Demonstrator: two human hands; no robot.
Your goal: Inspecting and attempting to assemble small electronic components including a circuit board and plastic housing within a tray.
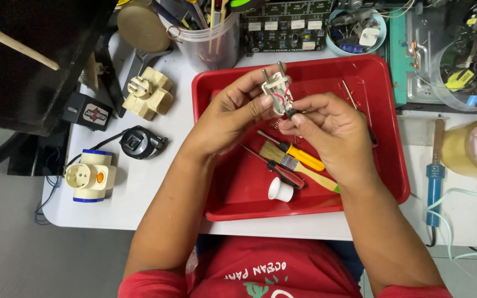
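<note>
Left hand (233,113) pinches opened white plug half (277,91) by its sides, pins up. Right hand (327,129) fingertips closed on dark cable end, touching plug's lower edge. Plug looks light, rigid; thin red wires probably fragile, so grip by shell. Below grip: screwdrivers (293,157), brush, white cap in red tray (382,110).

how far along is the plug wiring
Done: the plug is opened, its red wires bared, and a white cover piece lies in the red tray. In hand: the left hand holds the plug, pins up, while the right hand pinches the cable end at its base. Left: it is not closed; the screwdrivers lie unused in the tray.
</note>
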